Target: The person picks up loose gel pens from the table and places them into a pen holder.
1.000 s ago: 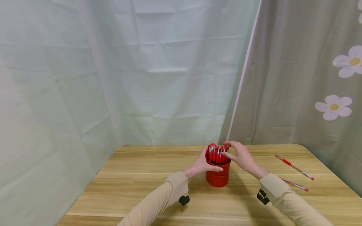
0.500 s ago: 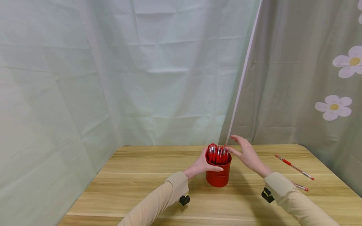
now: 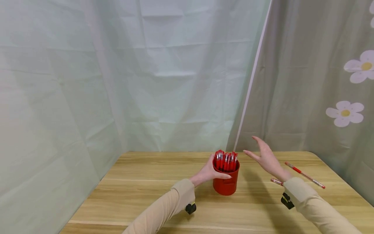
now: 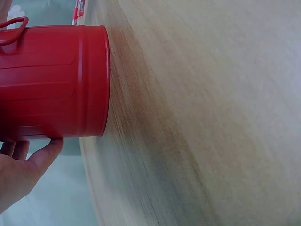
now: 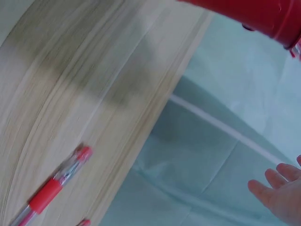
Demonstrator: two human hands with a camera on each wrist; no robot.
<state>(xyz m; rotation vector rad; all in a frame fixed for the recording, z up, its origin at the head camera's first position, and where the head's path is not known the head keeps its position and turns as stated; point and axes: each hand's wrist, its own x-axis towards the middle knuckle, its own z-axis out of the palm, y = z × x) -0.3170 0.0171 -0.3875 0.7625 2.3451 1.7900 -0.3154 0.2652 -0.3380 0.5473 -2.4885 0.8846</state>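
Observation:
A red bucket-shaped pen holder (image 3: 225, 188) stands upright on the table, filled with several red gel pens (image 3: 226, 162), their capped ends sticking up. My left hand (image 3: 206, 170) grips the holder near its rim, thumb across the front and fingers round the left side. In the left wrist view the holder (image 4: 51, 80) shows a small handle on its wall. To the right of the holder, my right hand (image 3: 268, 160) is in the air, thumb and fingers apart, holding nothing. Its fingers also show in the right wrist view, away from the holder (image 5: 254, 14).
Two red pens lie loose on the right of the wooden table (image 3: 140, 191): one pen (image 3: 305, 175) in full view, the other pen (image 3: 276, 181) partly hidden behind the right wrist. A pale curtain (image 3: 181, 81) hangs behind the table, with a flowered grey curtain (image 3: 295, 97) at right.
My right hand has drawn back to the right from the pens in the holder, and its fingers have spread. My left hand stays on the holder.

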